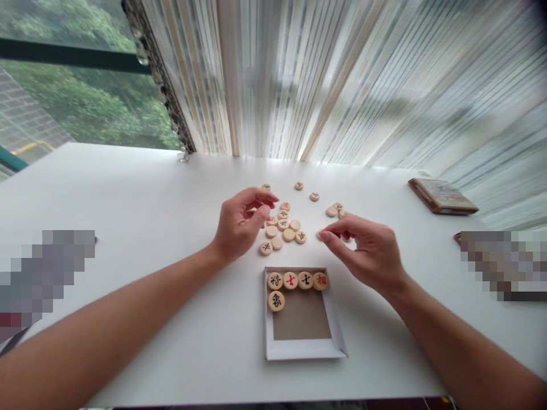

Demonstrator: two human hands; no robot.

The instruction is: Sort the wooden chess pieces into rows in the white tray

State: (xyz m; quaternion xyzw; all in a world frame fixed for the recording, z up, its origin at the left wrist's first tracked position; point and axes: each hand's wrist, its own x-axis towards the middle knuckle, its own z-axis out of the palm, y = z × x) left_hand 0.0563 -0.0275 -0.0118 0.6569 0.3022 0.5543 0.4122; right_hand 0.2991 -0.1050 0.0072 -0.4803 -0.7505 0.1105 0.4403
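Note:
Round wooden pieces with red or black characters, some blank side up, lie scattered on the white table; one black-marked piece (301, 237) sits between my hands. My left hand (244, 223) hovers at the left of the cluster, thumb and fingers apart, partly hiding a red-marked piece. My right hand (367, 247) pinches a piece (320, 234) at the cluster's right, its fingertips covering most of it. Nearer to me, a shallow white box (299, 348) holds a row of pieces along its far side and a black-marked piece (276, 300) below them at the left.
A flat brown-edged box (443, 196) lies at the table's far right. Blurred-out objects (43, 279) (506, 265) rest at the left and right sides. A striped string curtain (299, 80) hangs behind the table (141, 199), beside a window.

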